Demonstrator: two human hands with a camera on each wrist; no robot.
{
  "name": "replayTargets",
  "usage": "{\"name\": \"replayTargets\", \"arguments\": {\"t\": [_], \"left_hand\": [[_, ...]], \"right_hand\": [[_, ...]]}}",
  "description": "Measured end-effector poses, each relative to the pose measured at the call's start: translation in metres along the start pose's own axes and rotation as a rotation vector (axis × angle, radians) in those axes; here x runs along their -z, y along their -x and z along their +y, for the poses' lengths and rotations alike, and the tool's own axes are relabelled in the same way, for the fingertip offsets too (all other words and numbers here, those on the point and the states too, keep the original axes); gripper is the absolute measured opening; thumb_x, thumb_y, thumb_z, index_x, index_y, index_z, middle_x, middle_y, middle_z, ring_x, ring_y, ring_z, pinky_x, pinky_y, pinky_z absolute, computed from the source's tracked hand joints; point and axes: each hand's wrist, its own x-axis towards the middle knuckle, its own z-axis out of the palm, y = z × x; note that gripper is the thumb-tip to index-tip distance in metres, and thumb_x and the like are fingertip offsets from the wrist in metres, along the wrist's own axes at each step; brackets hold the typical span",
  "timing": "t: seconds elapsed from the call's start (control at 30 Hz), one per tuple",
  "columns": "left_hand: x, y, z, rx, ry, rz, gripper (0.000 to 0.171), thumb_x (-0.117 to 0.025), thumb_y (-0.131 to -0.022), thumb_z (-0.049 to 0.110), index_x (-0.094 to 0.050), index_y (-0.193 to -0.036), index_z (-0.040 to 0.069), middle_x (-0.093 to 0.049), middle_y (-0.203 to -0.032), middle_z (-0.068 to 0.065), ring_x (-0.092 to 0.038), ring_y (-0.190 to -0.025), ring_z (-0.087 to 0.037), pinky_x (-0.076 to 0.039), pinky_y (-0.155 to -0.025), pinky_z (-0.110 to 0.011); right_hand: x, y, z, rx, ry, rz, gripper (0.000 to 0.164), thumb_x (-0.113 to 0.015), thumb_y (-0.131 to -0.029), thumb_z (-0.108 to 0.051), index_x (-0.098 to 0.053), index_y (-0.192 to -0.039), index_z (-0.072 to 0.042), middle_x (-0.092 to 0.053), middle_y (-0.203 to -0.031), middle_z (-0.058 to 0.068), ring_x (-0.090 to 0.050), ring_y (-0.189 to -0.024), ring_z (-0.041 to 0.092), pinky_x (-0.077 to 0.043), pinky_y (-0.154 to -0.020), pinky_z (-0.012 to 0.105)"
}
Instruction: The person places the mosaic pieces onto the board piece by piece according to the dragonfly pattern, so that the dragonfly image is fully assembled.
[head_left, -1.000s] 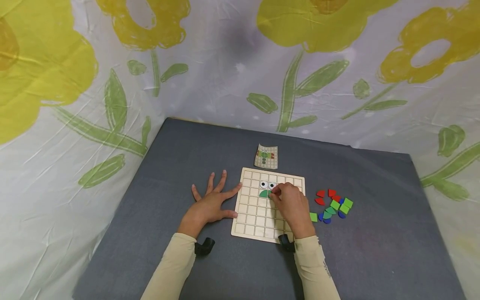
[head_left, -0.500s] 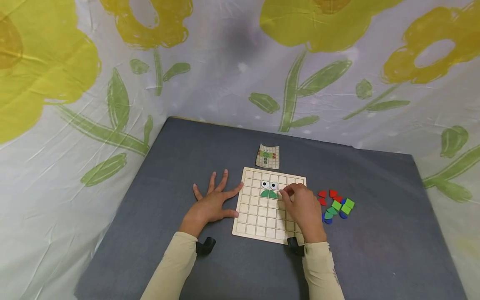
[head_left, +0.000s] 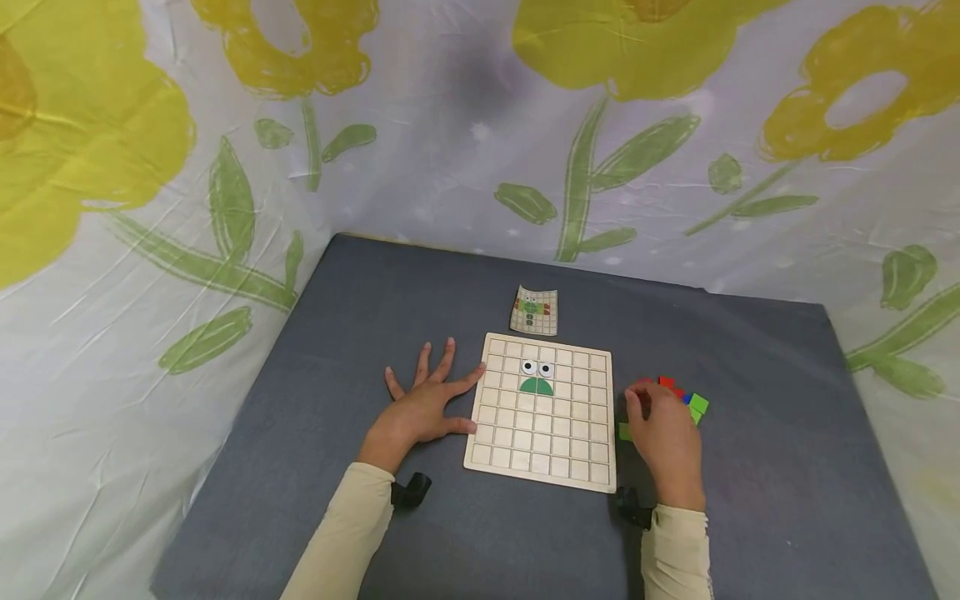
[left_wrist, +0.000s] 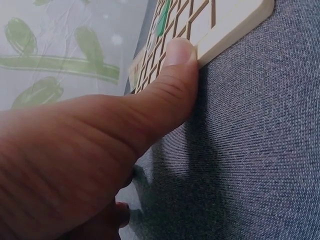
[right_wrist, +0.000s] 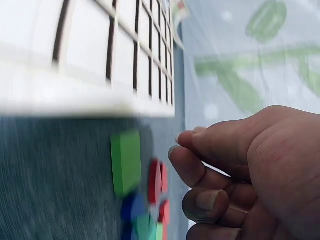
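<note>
A pale wooden grid board (head_left: 540, 437) lies on the table. Two round eye pieces (head_left: 528, 367) sit on it, with two green quarter-circle pieces (head_left: 528, 385) side by side just below. My left hand (head_left: 420, 414) is spread flat, thumb and index fingertip against the board's left edge; the left wrist view shows the thumb tip on the rim. Off the board's right side, my right hand (head_left: 666, 442) hovers by the loose pieces, fingers loosely bent and nothing held. In the right wrist view, a green square (right_wrist: 126, 162) and red pieces (right_wrist: 156, 182) lie below the fingertips.
A small pattern card (head_left: 534, 312) with a printed coloured figure lies behind the board. Green squares (head_left: 698, 406) and red pieces (head_left: 666, 382) show beyond the right hand, which covers part of the pile. A flower-printed cloth (head_left: 450, 192) rises behind the grey table (head_left: 420, 283).
My right hand has left the green pieces on the board and moved right to the loose pile. The second green quarter-circle now shows fully. The left hand stays at the board's edge.
</note>
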Motion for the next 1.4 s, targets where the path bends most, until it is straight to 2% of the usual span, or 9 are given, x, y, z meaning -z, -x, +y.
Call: {"name": "replayTargets", "arguments": {"t": [0.17,0.27,0.4,0.53,0.7,0.93,1.4], "left_hand": [[-0.001,0.0,0.0,-0.002,-0.002,0.0,0.097,-0.08,-0.086,0.056,-0.028,-0.166,0.045,0.011,-0.178,-0.005,0.019,-0.16,-0.042,0.013,-0.108,-0.089],[-0.001,0.0,-0.001,-0.004,-0.004,0.003,0.097,-0.08,-0.086,0.056,-0.028,-0.166,0.045,0.011,-0.178,-0.005,0.019,-0.16,-0.042,0.013,-0.108,-0.089],[-0.001,0.0,-0.001,0.0,-0.004,0.002,0.097,-0.08,-0.086,0.056,-0.027,-0.166,0.046,0.012,-0.178,-0.004,0.019,-0.16,-0.042,0.013,-0.108,-0.089],[-0.001,0.0,-0.001,0.002,-0.006,0.001,0.097,-0.08,-0.086,0.056,-0.027,-0.166,0.046,0.012,-0.178,-0.004,0.018,-0.16,-0.042,0.013,-0.108,-0.089],[-0.001,0.0,-0.001,0.0,-0.006,0.005,0.097,-0.08,-0.086,0.056,-0.028,-0.166,0.045,0.01,-0.178,-0.005,0.018,-0.16,-0.043,0.013,-0.108,-0.089],[-0.002,0.0,-0.003,-0.009,-0.014,0.011,0.097,-0.08,-0.086,0.055,-0.029,-0.167,0.044,0.01,-0.178,-0.006,0.017,-0.16,-0.044,0.012,-0.107,-0.09],[-0.001,0.0,-0.001,-0.004,-0.015,0.005,0.097,-0.08,-0.086,0.056,-0.028,-0.166,0.045,0.011,-0.178,-0.005,0.019,-0.16,-0.043,0.013,-0.107,-0.089]], "right_hand": [[0.013,0.005,0.013,-0.053,0.022,-0.007,0.02,-0.067,-0.105,-0.018,-0.075,-0.118,-0.005,-0.074,-0.111,0.017,-0.067,-0.075,0.03,-0.051,-0.061,0.047],[0.018,0.009,0.02,-0.073,0.035,-0.006,0.018,-0.067,-0.105,-0.016,-0.075,-0.117,-0.006,-0.073,-0.112,0.018,-0.065,-0.077,0.03,-0.051,-0.062,0.048],[0.022,0.011,0.029,-0.058,0.04,-0.001,0.016,-0.068,-0.103,-0.012,-0.075,-0.117,-0.006,-0.071,-0.106,0.017,-0.066,-0.086,0.033,-0.052,-0.071,0.053],[0.024,0.014,0.035,-0.047,0.04,-0.024,0.018,-0.07,-0.101,-0.007,-0.075,-0.117,-0.007,-0.069,-0.105,0.015,-0.064,-0.086,0.033,-0.051,-0.071,0.05],[0.025,0.015,0.041,-0.049,0.04,-0.052,0.022,-0.071,-0.098,-0.002,-0.076,-0.119,-0.006,-0.067,-0.106,0.014,-0.063,-0.09,0.034,-0.051,-0.074,0.053],[0.024,0.015,0.046,-0.004,0.02,-0.013,0.025,-0.073,-0.094,0.006,-0.076,-0.116,-0.004,-0.068,-0.102,0.014,-0.065,-0.09,0.034,-0.052,-0.077,0.054],[0.029,0.014,0.048,-0.106,0.059,-0.124,0.021,-0.071,-0.102,-0.008,-0.069,-0.122,-0.003,-0.065,-0.109,0.022,-0.066,-0.093,0.041,-0.054,-0.075,0.058]]}}
